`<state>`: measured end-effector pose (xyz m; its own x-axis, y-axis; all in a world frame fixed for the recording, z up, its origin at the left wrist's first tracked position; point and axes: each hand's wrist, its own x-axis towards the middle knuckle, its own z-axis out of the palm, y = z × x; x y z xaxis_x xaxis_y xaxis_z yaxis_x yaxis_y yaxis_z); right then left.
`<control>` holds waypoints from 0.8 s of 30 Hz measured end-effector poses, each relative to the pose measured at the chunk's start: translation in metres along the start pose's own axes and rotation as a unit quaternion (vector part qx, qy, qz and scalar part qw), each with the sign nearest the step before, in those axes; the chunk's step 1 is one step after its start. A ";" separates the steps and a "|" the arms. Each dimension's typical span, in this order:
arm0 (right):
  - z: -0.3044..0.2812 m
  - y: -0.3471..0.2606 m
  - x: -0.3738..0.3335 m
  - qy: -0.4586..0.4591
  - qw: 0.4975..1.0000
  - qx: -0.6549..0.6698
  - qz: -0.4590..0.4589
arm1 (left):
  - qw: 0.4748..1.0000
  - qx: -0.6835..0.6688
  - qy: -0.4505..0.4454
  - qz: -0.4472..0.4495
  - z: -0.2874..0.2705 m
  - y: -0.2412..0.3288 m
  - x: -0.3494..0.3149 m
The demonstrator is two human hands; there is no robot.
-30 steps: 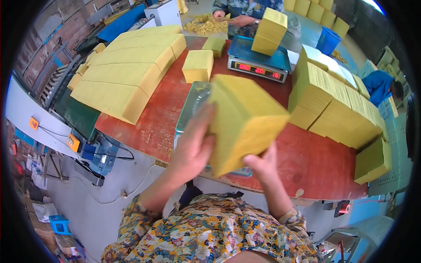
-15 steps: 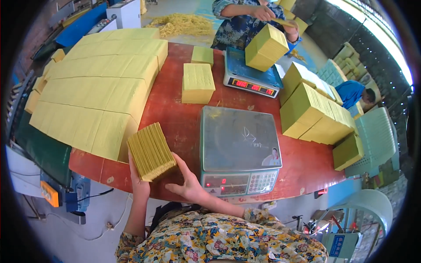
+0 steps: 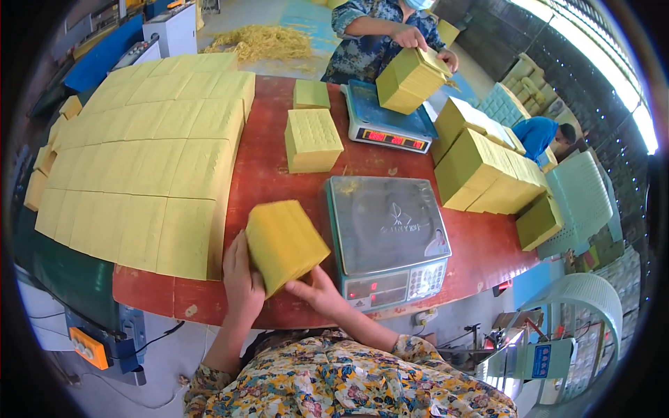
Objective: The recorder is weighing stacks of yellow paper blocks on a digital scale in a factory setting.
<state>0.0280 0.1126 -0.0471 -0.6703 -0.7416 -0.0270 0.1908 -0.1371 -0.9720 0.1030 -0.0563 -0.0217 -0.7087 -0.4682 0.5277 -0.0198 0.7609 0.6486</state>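
Observation:
A thick stack of yellow paper (image 3: 286, 240) is held tilted above the red table, just left of the near weighing scale. My left hand (image 3: 244, 279) is closed along its left side, with part of the fingers hidden behind it. My right hand (image 3: 322, 292) grips the lower right corner of the same stack. The near scale (image 3: 387, 226) has a dark, bare top plate and a lit display on its front. Beyond my hands stand another yellow paper stack (image 3: 312, 143) and a lower one (image 3: 311, 94) behind it.
Rows of yellow stacks (image 3: 150, 167) cover the table's left side. More stacks (image 3: 481, 167) stand at right. Across the red table (image 3: 268, 181), a co-worker's hand (image 3: 410, 36) touches a stack (image 3: 411, 83) on a blue scale (image 3: 366, 97). Another person (image 3: 535, 136) bends at far right.
The stack in my hands has turned, its smoother face now showing, and moved right toward the near scale. My right hand has closed on its corner. The co-worker's hands have come down onto their stack.

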 end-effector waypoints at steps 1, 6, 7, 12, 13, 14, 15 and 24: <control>-0.001 -0.011 0.001 0.020 0.998 0.045 0.027 | 1.000 0.002 -0.004 0.002 -0.010 0.013 0.017; -0.017 -0.049 0.014 -0.019 0.947 0.317 0.040 | 0.963 0.011 -0.270 0.005 -0.074 0.070 0.098; -0.016 -0.057 0.014 -0.016 0.946 0.323 0.036 | 0.961 0.015 -0.276 0.009 -0.082 0.069 0.109; -0.016 -0.070 0.021 -0.041 0.932 0.358 0.041 | 0.884 -0.346 -0.267 -0.166 -0.085 0.060 0.125; -0.014 -0.071 0.020 -0.037 0.915 0.400 0.028 | 0.846 -0.400 -0.306 -0.173 -0.077 0.051 0.124; -0.017 -0.076 0.020 -0.036 0.914 0.402 0.036 | 0.852 -0.385 -0.303 -0.184 -0.075 0.048 0.120; -0.019 -0.077 0.018 -0.030 0.919 0.392 0.042 | 0.807 -0.426 -0.334 -0.234 -0.072 0.047 0.115; -0.037 -0.097 0.026 -0.034 0.947 0.303 0.101 | 0.674 -0.555 -0.258 -0.414 -0.043 0.031 0.085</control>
<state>-0.0345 0.1308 0.0379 -0.5324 -0.8305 -0.1638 0.7012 -0.3243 -0.6350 0.0723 -0.0915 0.0671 -0.9351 -0.0905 -0.3425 -0.2222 -0.6032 0.7660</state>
